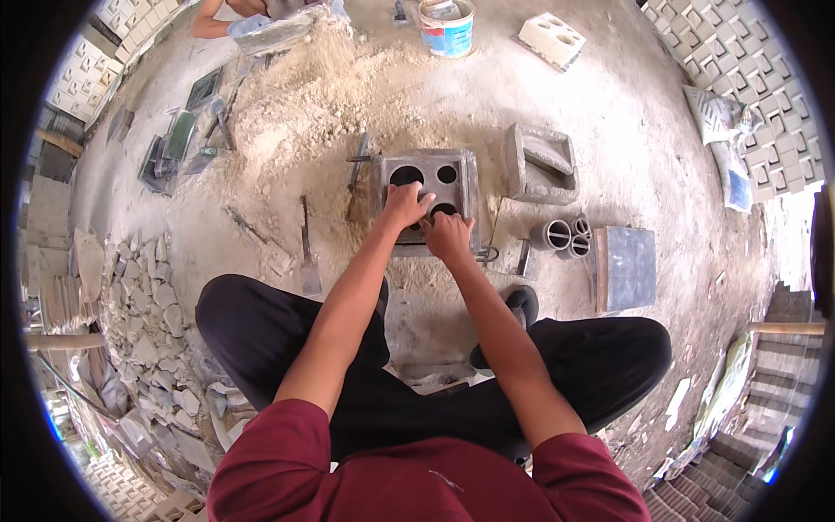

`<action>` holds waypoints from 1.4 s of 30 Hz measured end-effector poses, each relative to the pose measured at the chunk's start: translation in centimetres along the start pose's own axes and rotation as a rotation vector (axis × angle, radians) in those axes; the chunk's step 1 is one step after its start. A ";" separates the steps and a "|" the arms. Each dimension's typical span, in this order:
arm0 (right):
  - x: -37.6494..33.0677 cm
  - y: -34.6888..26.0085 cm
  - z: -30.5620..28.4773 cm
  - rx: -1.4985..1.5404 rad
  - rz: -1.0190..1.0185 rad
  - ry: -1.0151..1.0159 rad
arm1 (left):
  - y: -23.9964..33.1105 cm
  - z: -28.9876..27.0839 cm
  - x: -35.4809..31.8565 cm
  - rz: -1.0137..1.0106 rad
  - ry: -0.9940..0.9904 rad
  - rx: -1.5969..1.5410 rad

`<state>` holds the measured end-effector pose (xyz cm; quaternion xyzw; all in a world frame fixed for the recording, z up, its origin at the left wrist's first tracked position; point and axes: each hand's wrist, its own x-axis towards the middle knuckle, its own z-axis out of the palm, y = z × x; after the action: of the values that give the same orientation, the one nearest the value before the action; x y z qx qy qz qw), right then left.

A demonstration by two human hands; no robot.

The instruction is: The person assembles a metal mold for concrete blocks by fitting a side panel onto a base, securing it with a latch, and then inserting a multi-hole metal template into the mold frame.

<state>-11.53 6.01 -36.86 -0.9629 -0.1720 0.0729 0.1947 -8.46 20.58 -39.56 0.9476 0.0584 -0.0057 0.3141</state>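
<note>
Between my knees on the ground stands a grey block mould (pixel 474 187), a square frame around a grey block face (pixel 424 171) with several round holes. My left hand (pixel 406 206) rests on it at the large upper-left hole, thumb stretched out to the right and fingertips dipping at the rim. Close beside it, my right hand (pixel 450 235) lies at the lower-right hole, thumb and forefinger apart. Its other fingertips are partly hidden in the hole. Neither hand shows anything held. A metal handle (pixel 487 254) sticks out at the mould's lower right.
At right are an empty grey frame (pixel 544 165), a cluster of metal tubes (pixel 561 235) and a dark flat plate (pixel 626 268). A trowel-like tool (pixel 309 261) lies left. Beyond are loose sandy mix (pixel 304 113), a bucket (pixel 446 30), a pale holed block (pixel 552 39) and another person's arm (pixel 213 19).
</note>
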 end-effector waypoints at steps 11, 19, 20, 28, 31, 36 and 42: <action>0.2 1.4 1.4 0.041 -0.052 0.049 | 1.0 -0.4 -0.7 -0.007 0.012 0.032; 0.3 0.3 1.2 0.120 -0.025 -0.012 | -0.1 -0.3 -0.8 0.026 0.054 0.067; 0.3 0.5 1.0 0.107 -0.022 -0.021 | 0.2 -0.3 -0.8 0.014 0.028 0.052; 0.2 1.2 1.1 0.065 -0.038 -0.030 | 0.5 0.6 -1.1 0.008 0.086 0.018; 0.3 1.4 1.3 0.048 -0.045 -0.017 | 0.5 0.7 -1.3 0.018 0.116 0.027; 0.1 1.5 1.2 0.024 -0.034 -0.019 | 0.9 0.4 -1.3 0.004 0.089 0.018; -0.2 1.2 1.1 0.046 -0.052 0.022 | 0.9 0.3 -1.1 0.007 0.109 0.024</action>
<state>-11.56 5.33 -38.37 -0.9541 -0.1930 0.0613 0.2206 -9.48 19.55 -39.18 0.9504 0.0721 0.0465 0.2991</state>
